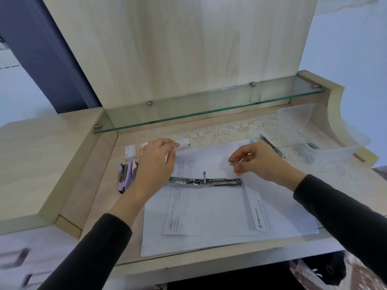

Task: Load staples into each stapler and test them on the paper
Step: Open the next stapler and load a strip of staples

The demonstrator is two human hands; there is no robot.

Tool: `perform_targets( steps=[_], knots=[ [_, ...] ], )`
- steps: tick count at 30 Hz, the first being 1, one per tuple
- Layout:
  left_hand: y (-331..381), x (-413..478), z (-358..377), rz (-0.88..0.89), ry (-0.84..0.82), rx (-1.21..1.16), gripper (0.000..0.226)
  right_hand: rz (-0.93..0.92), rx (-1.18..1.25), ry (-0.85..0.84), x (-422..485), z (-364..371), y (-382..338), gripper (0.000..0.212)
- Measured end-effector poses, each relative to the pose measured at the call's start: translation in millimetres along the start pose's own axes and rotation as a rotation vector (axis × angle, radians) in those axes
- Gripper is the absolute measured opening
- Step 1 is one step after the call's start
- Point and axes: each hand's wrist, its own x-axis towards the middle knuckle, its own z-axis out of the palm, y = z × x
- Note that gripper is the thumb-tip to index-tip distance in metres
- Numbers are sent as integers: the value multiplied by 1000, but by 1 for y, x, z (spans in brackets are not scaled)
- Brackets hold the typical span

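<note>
Stapler (204,182) lies opened flat, silver, on paper (209,216).

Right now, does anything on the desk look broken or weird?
The silver stapler lies swung wide open across the paper, and the purple stapler on the left is open too. That suits loading; nothing looks spilled or broken.

Both arms in dark sleeves (94,254) reach forward, forearms converging over the surface. Left hand (156,164) is palm down, fingers curled, with fingertips and thumb gripping a small box (184,143). Right hand (257,162) is palm down, thumb and forefinger pinching a small grey strip (232,163), other fingers loosely curled. Hands well apart.
</note>
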Motion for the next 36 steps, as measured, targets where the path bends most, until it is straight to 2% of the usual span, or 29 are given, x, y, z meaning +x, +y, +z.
perform_targets(
  steps=[6,9,12,14,17,20,25,29,31,36],
  knots=[
    [-5,-2,1,-188,53,-74,24,-59,-46,-6,-5,3,-6,21],
    [-2,-5,-3,-145,67,-61,19,-76,-119,9,-6,6,-7,21],
    [12,-14,-4,-19,-161,-134,20,-92,-188,15,-8,9,-6,16],
    [25,-21,-5,-23,-351,-192,30,-112,-239,21,-8,12,-6,12],
    [37,-30,-1,8,-460,-177,50,-146,-294,23,-11,17,-7,7],
    [41,-39,10,78,-398,-60,35,-168,-352,10,-13,20,-9,3],
    [48,-51,22,86,-224,-12,12,-200,-482,-8,-12,26,-10,12],
    [46,-58,28,136,-105,14,22,-213,-569,-52,-12,28,-9,12],
    [45,-59,29,133,-99,16,29,-226,-594,-60,-12,29,-8,10],
    [46,-59,29,129,-87,7,31,-236,-561,-61,-13,28,-8,10]
  ],
)
